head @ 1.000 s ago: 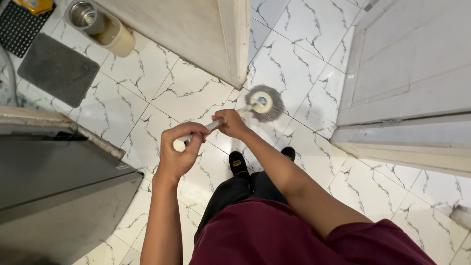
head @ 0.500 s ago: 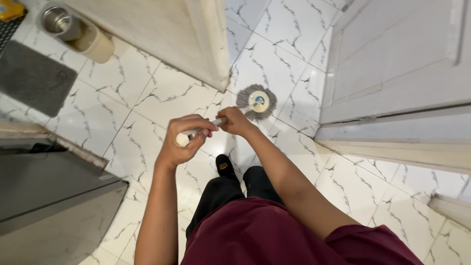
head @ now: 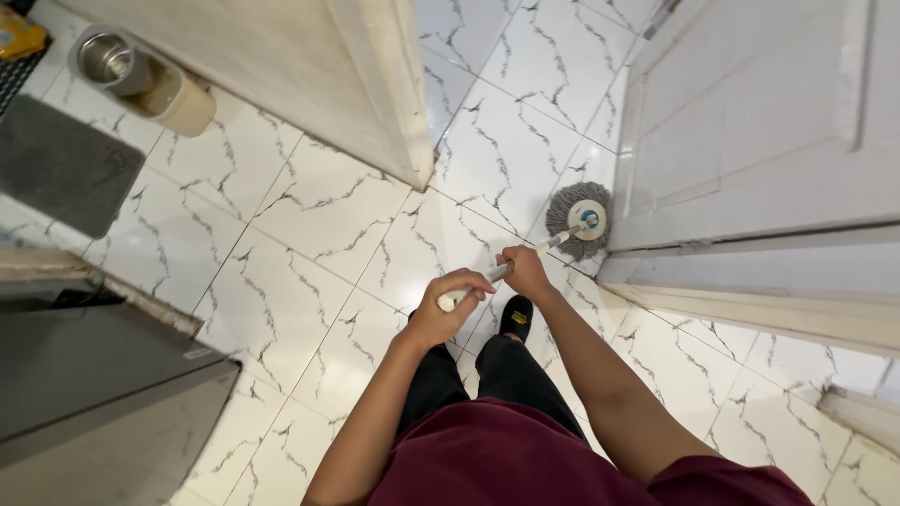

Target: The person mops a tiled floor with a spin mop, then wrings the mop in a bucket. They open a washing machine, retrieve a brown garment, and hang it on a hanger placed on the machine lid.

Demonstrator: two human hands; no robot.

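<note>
The left hand [head: 441, 314] is clamped on the mop handle's [head: 525, 255] top end; the right hand [head: 525, 272] grips it lower; the grey round mop head [head: 578, 220] has swung from mid-floor to touching the white door [head: 750, 122], now scrubbing along its base.

1 head view, steep downward, near hands, facing floor [head: 309, 244].

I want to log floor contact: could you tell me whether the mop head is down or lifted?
Down: the mop head lies flat on the tile beside the white door.
</note>
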